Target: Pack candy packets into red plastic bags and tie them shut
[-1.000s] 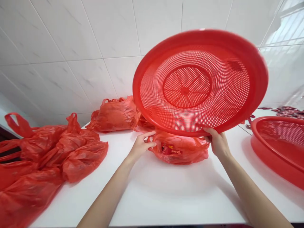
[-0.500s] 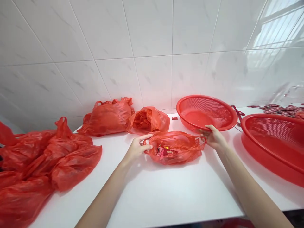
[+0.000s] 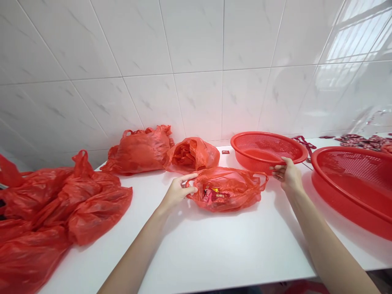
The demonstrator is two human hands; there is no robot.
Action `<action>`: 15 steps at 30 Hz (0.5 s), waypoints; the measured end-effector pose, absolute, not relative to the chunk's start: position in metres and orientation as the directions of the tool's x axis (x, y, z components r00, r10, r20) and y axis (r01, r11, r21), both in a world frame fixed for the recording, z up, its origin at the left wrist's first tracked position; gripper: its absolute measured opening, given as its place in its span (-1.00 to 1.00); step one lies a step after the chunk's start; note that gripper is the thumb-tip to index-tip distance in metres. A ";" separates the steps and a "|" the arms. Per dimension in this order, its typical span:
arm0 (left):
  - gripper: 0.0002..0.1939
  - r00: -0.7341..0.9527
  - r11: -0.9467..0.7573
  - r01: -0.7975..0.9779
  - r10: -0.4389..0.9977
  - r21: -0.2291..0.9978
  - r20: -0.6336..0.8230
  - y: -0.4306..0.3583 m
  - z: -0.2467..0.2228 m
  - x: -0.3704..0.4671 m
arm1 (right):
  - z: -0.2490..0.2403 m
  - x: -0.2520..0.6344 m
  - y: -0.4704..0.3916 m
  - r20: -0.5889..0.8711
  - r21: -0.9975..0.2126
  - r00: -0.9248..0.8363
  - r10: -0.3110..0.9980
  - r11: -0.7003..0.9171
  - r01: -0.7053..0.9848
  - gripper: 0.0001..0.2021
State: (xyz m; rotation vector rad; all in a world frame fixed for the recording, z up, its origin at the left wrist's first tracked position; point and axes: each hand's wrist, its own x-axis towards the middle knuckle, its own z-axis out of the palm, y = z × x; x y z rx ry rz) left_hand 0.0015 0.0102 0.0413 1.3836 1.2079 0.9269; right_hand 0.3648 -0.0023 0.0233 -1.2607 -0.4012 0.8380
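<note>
A thin red plastic bag lies with its mouth spread open in front of me. Small wrapped packets, pink, red and yellow, show inside it. My left hand pinches the bag's left edge at the handle between thumb and fingers. My right hand is at the front rim of a red perforated basket, thumb over the rim and fingers curled below it. The basket sits level behind the bag. The bag's right handle stands loose, apart from my right hand.
Full red bags crowd the left side, with another against the tiled wall. A crumpled red bag stands beside it. On the right is a larger red basket, with patterned red packets behind. One small red packet lies near the wall.
The smaller basket has gone from tilted to level. My right hand has shifted right along its rim, away from the bag's right handle. My left hand keeps its place on the bag.
</note>
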 end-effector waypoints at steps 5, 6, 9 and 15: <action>-0.30 0.191 0.049 0.183 0.978 0.982 -0.084 0.009 0.041 0.001 | 0.019 0.368 -0.012 -0.199 -0.950 0.533 0.822 -0.028 -0.312 -0.55; -0.31 0.192 0.042 0.180 0.978 0.983 -0.077 0.009 0.040 0.001 | 0.019 0.367 -0.013 -0.207 -0.949 0.490 0.847 -0.054 -0.309 -0.53; -0.32 0.206 0.031 0.171 0.976 0.985 -0.067 0.010 0.038 0.000 | 0.021 0.359 -0.017 -0.260 -0.937 0.375 0.890 -0.139 -0.321 -0.50; -0.34 0.186 0.037 0.181 0.980 0.983 -0.071 0.009 0.040 0.002 | 0.028 0.329 -0.040 0.135 -0.980 0.538 0.832 0.191 -0.049 -0.70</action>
